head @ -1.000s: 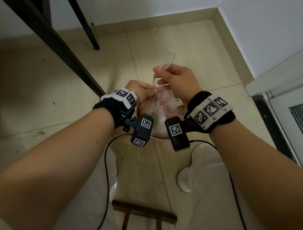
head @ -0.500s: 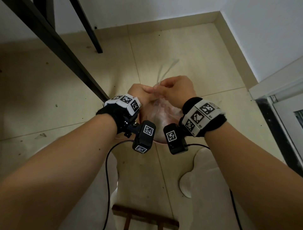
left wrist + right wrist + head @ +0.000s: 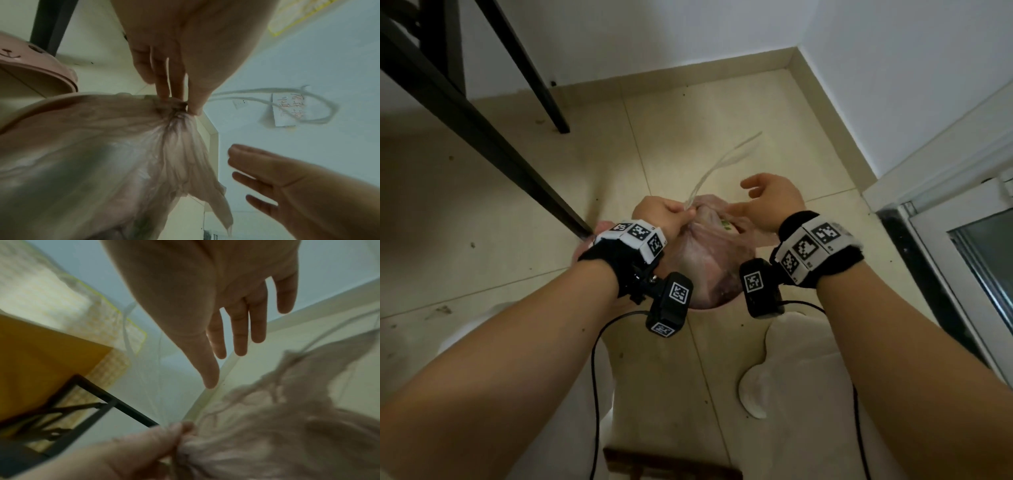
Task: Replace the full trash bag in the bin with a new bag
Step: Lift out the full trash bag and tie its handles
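Pinching the gathered neck of the full trash bag (image 3: 709,253), the left hand (image 3: 661,214) keeps the thin pinkish plastic bunched shut, with the pale drawstring (image 3: 719,164) looping up and away from its fingers (image 3: 164,78). The right hand (image 3: 774,198) hovers just beside the neck, fingers spread and relaxed, holding nothing. The bag sits in the pink bin (image 3: 37,68), whose rim shows at the edge of the left wrist view — it has not been lifted clear.

By my reading the task is at an early stage: the mouth is drawn together, but whether a knot is tied cannot be told from these views. Lifting the bag out, setting it aside and lining the bin afresh all seem to remain; no new bag is in sight.

The bin stands on a pale tiled floor (image 3: 482,205) marked with small specks, in a corner of white walls (image 3: 893,68) — black metal frame legs (image 3: 482,130) slant in at the left, and a glazed door frame (image 3: 962,257) runs along the right.
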